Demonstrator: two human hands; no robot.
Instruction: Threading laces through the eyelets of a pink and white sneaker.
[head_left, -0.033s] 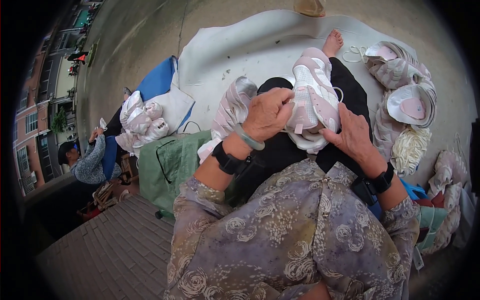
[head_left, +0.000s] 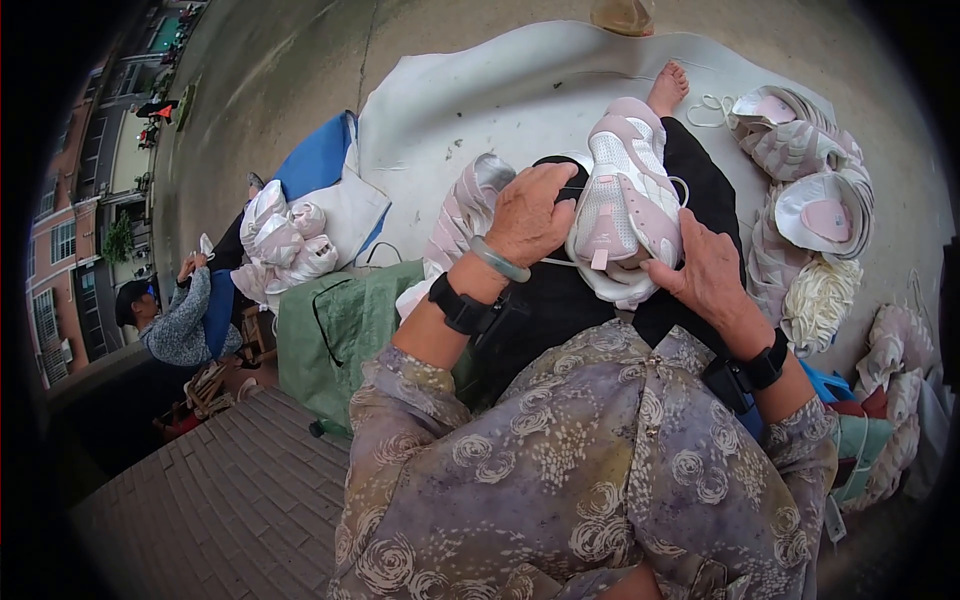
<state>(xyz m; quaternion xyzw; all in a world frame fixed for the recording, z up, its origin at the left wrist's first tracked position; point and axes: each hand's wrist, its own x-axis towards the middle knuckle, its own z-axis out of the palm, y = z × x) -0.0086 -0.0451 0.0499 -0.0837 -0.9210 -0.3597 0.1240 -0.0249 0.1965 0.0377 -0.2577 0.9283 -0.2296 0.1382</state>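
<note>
A white and pink sneaker upper [head_left: 622, 190] lies over my lap, its toe pointing away and its tongue and opening toward me. My right hand [head_left: 708, 268] grips its right side, the thumb at the opening and the fingers along the edge. To the left of the upper, my left hand [head_left: 533, 215] is closed in a pinch, a little apart from it. A thin dark tool sticks out of these fingers toward the upper; its tip is hard to make out. A white shoelace [head_left: 558, 263] runs from below my left hand to the upper, and another loop stands out on the right side.
Stacked sneaker uppers [head_left: 800, 150] lie at right beside a bundle of white laces [head_left: 822, 300]. More uppers [head_left: 468, 215] lean by my left knee, near a green sack [head_left: 335, 330]. A pale sheet [head_left: 450, 100] covers the ground. Another person [head_left: 190, 320] sits at far left.
My left hand has drawn slightly left, away from the upper, baring the thin dark tool and a stretch of lace. The right hand keeps its grip.
</note>
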